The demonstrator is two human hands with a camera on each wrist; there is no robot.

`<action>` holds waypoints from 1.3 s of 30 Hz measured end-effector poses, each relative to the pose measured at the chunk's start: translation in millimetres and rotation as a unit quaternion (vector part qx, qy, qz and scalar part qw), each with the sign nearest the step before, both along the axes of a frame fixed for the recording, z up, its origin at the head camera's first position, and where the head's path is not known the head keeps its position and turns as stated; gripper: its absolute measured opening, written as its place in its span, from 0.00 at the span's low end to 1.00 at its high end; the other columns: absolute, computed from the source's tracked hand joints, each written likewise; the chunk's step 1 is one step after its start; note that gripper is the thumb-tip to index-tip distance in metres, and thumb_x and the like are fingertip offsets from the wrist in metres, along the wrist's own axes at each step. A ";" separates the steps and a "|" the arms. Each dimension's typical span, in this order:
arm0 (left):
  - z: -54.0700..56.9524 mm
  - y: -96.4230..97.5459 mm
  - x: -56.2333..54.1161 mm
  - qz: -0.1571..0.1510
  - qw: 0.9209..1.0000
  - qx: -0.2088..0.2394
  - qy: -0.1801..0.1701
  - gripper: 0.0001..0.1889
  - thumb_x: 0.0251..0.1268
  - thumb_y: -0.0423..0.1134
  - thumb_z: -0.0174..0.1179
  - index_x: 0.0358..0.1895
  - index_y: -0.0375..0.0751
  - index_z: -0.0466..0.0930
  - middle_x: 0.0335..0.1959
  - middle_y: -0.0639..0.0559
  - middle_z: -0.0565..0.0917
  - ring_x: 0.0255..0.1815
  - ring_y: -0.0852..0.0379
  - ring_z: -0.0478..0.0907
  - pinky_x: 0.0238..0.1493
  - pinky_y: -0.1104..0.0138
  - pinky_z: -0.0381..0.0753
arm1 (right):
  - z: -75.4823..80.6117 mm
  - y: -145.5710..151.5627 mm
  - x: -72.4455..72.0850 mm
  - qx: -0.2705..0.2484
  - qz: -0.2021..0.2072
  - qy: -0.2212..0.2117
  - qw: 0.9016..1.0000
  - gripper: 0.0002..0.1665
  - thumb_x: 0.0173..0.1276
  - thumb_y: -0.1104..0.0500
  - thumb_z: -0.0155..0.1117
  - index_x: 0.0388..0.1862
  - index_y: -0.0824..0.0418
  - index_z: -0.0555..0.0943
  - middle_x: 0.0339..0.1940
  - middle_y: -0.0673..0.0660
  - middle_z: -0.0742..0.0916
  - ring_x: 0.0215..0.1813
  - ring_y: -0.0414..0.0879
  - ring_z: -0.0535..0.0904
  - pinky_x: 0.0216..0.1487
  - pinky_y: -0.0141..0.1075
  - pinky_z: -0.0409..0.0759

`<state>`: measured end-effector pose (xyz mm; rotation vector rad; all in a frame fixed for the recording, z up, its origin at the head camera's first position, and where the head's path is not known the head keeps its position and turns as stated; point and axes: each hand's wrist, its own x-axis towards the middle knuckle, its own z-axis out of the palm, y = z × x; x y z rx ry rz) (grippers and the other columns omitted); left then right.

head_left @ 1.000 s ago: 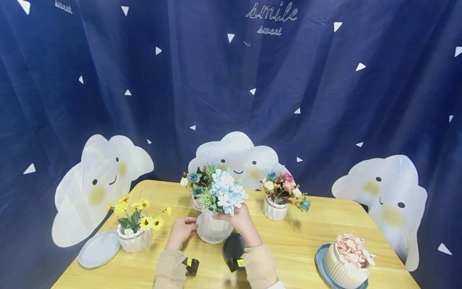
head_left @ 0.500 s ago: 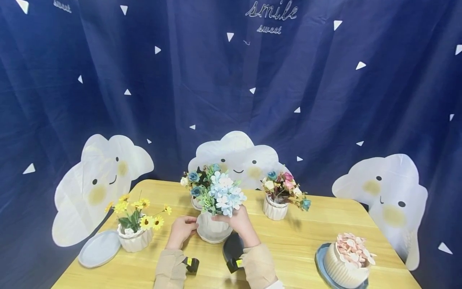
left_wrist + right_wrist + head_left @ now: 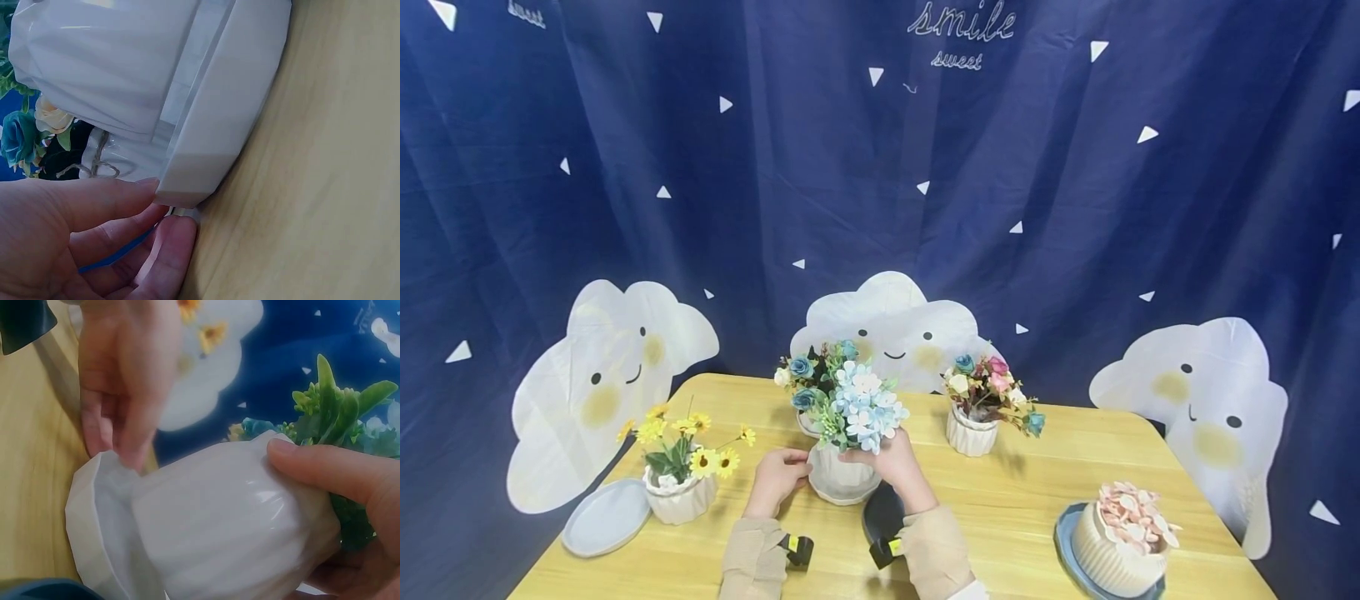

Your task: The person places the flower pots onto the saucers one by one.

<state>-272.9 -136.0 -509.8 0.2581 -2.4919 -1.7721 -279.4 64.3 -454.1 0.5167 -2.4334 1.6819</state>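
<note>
Head view: right hand [image 3: 901, 468] grips white pot [image 3: 837, 463] at 2 o'clock; tabletop [image 3: 1018, 504] extends toward 4 o'clock. Left-wrist view: left hand [image 3: 56, 215] pinches white saucer [image 3: 225, 94] at 7 o'clock. Right-wrist view: saucer edge borders pot at 9 o'clock.

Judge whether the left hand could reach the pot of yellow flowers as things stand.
Probably yes: in the head view, only bare table lies between the left hand and the pot of yellow flowers, though that hand would likely first need to release the white saucer it pinches.
</note>
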 end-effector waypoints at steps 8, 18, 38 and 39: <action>-0.5 0.1 -0.1 -0.001 1.000 -0.003 0.003 0.14 0.57 0.25 0.60 0.47 0.20 0.80 0.41 0.30 0.84 0.34 0.51 0.85 0.38 0.61 0.88 | -4.2 -0.3 -1.5 -0.006 0.005 -0.010 1.000 0.51 0.40 0.62 0.82 0.67 0.62 0.70 0.63 0.62 0.81 0.63 0.58 0.77 0.66 0.48 0.75; 0.5 0.0 0.7 -0.004 1.000 -0.002 0.003 0.14 0.58 0.25 0.60 0.48 0.20 0.79 0.40 0.31 0.84 0.34 0.51 0.85 0.38 0.61 0.88 | -9.8 -3.5 -3.8 -0.003 0.003 -0.009 1.000 0.50 0.39 0.63 0.82 0.66 0.63 0.72 0.62 0.62 0.82 0.62 0.57 0.78 0.64 0.46 0.76; -6.0 0.7 -3.9 0.005 1.000 -0.003 0.005 0.14 0.55 0.24 0.60 0.46 0.21 0.81 0.40 0.32 0.85 0.33 0.55 0.84 0.37 0.63 0.88 | -18.4 -10.2 -2.8 -0.003 -0.010 -0.023 1.000 0.52 0.39 0.63 0.82 0.67 0.64 0.70 0.63 0.62 0.81 0.63 0.57 0.77 0.65 0.47 0.76; -6.1 0.6 -4.0 0.003 1.000 -0.005 0.008 0.14 0.55 0.24 0.60 0.46 0.21 0.80 0.40 0.31 0.85 0.33 0.54 0.84 0.37 0.63 0.88 | -18.6 -10.4 -3.0 -0.001 -0.010 -0.024 1.000 0.52 0.39 0.63 0.82 0.67 0.64 0.70 0.63 0.62 0.81 0.63 0.57 0.77 0.65 0.47 0.75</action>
